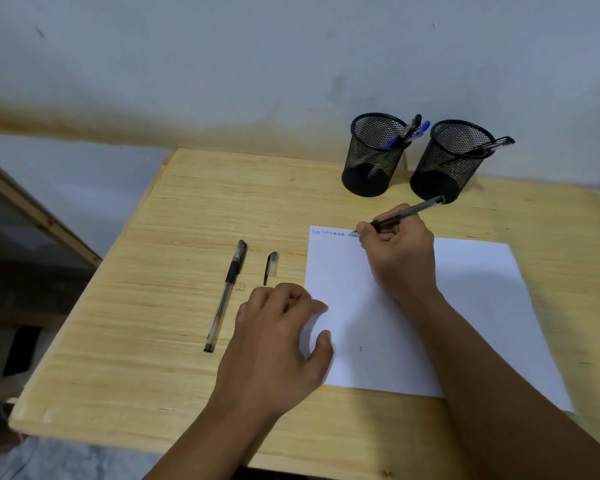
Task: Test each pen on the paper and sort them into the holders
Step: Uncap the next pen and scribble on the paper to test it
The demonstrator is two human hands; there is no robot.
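Wooden desk (146, 327): your right hand (400, 251) grips pen (404, 213), left hand (278, 344) lies relaxed pinning paper (465, 323) at 9 o'clock; lift it and the sheet may skid mid-stroke.

The only writing stood on the paper (413, 323), along its far edge at the left corner: a short line of small blue handwriting (328, 233) in several word-like groups, too small and blurred to read. A faint pencil-like scribble (240, 287) on the bench (153, 306), left of the paper, was also illegible.
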